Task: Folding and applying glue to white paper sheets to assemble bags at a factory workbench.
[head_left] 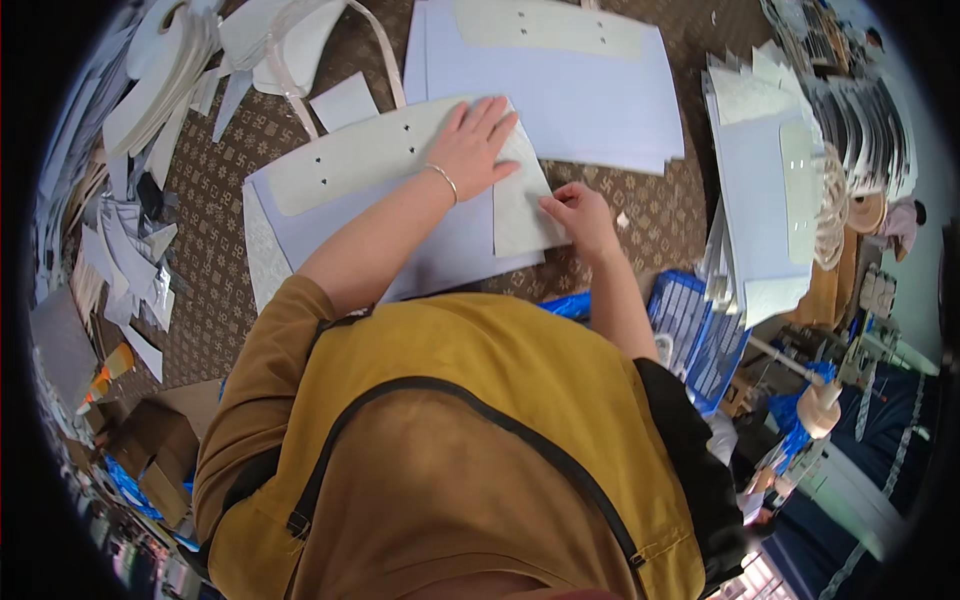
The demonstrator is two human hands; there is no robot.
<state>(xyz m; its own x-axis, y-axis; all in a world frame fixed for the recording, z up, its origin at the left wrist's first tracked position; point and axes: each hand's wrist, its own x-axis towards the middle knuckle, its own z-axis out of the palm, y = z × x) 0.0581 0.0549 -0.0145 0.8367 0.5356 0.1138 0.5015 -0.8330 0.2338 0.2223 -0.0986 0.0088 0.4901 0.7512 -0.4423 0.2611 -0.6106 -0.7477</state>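
A flat lavender bag panel (390, 225) lies on the brown patterned table in front of me. A cream band (360, 150) with small punched holes runs along its top, and a pale strap handle (386, 50) rises behind it. My left hand (478, 148) rests flat near the band's right end, fingers spread. At the panel's right side is a white textured corner piece (522, 215). My right hand (582, 218) pinches at this piece's outer edge with thumb and forefinger; the fingertips partly hide the contact.
Behind lies another stack of lavender panels (560, 95) with a cream band. On the right, a pile of similar panels (765, 200) with cord-like handles stands above a blue plastic crate (690, 330). Cut white pieces (170, 90) and scraps (135, 250) crowd the left.
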